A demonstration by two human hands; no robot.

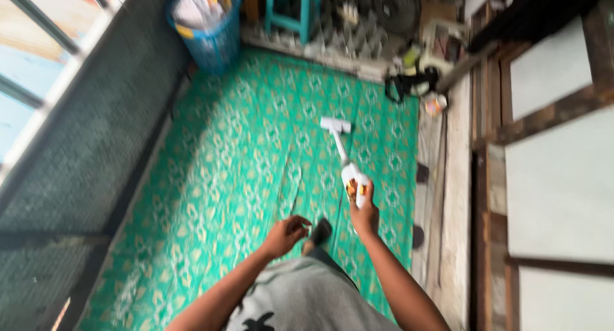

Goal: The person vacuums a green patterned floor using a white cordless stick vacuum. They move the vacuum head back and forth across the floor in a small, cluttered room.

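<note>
My right hand (363, 211) grips the handle of a white stick vacuum cleaner (346, 164), whose flat head rests on the green patterned floor mat (230, 177) further ahead. My left hand (286, 234) hangs beside it with the fingers loosely curled and nothing in them. A dark foot or slipper (319, 233) shows just below the left hand. The picture is blurred by motion.
A blue mesh basket (208, 24) full of papers stands at the far left corner. A teal stool (293, 8) and a dark fan (395, 8) sit at the back. A dark mesh wall (83, 152) runs along the left, wooden panels (550, 165) along the right.
</note>
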